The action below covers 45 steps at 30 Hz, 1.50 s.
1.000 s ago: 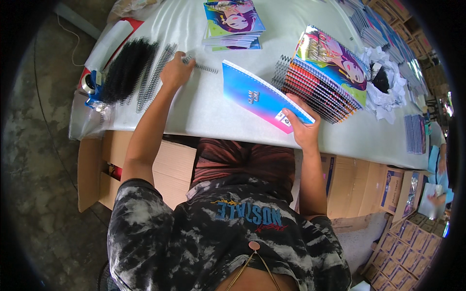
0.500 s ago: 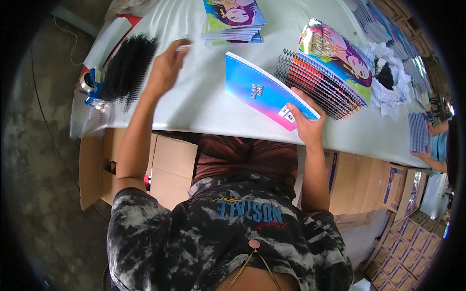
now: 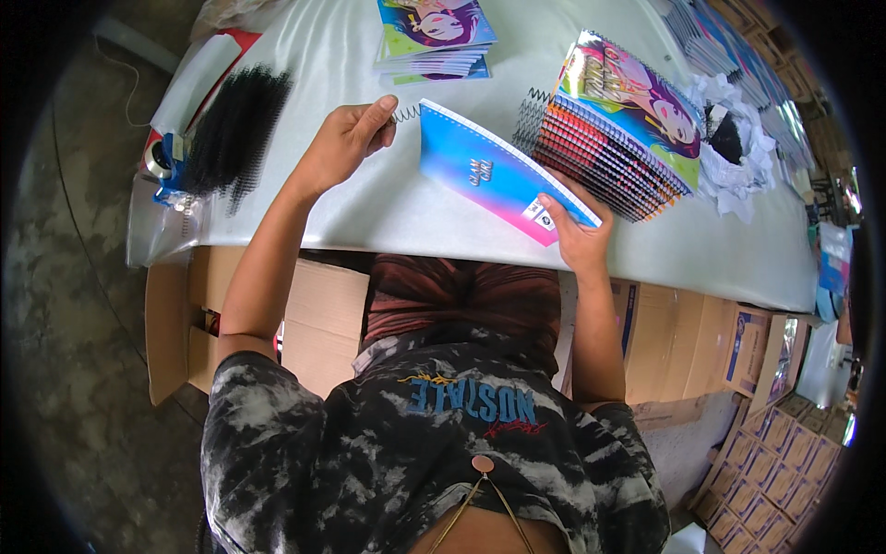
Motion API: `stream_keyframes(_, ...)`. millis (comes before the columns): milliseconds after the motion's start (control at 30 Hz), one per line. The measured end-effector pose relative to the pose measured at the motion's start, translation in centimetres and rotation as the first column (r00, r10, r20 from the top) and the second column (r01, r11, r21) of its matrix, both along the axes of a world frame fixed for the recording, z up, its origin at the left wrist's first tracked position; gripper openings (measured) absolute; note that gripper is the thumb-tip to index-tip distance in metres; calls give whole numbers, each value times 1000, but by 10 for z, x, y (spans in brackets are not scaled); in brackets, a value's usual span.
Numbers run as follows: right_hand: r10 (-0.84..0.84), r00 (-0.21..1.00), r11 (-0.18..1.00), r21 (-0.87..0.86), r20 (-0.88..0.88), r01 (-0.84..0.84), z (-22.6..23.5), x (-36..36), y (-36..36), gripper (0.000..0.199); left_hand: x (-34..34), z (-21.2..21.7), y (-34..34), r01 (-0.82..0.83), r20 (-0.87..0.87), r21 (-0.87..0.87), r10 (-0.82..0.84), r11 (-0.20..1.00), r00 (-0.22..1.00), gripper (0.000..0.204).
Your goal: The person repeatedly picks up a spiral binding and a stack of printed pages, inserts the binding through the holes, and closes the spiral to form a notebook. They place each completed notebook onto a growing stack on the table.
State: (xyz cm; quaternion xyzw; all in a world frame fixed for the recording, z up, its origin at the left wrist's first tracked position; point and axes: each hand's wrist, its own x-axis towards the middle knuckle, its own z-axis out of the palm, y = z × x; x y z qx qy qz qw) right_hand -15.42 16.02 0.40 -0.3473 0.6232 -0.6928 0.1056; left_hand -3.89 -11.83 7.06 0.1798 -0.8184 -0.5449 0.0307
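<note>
My left hand [image 3: 343, 140] fingers pinching wire spiral [image 3: 404, 113] at top corner of blue-pink notebook [image 3: 498, 173]. Right hand [image 3: 574, 235] grips lower corner, notebook tilted above table [image 3: 369, 212]. Light, floppy; spiral springy, snags easily.

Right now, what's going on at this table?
A person is binding notebooks. The right hand holds a blue and pink notebook by its lower corner, tilted up off the white table. The left hand pinches a wire spiral at the notebook's punched top edge. A fanned stack of bound notebooks lies to the right, a pile of black spirals to the left, and more notebooks farther back.
</note>
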Motion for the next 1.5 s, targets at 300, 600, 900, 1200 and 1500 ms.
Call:
stream_keyframes(300,50,996,999,3,-80,-50,4,0,0,26,-4,0,4,27,18,121,-29,992,999,46)
stream_keyframes(600,78,991,996,-24,-105,-81,0,0,-1,27,-14,28,-1,-68,186,243,22,968,982,48)
stream_keyframes(900,89,984,993,-57,-157,-99,-2,-5,-3,28,-11,21,-12,-41,202,295,-21,955,979,45)
stream_keyframes(1200,70,996,997,-21,63,-69,-1,2,-3,25,-7,31,-1,153,-176,-700,-376,697,910,13)
stream_keyframes(1500,104,957,994,4,-272,-107,-7,4,-7,34,0,56,16,323,180,-880,-385,348,905,24)
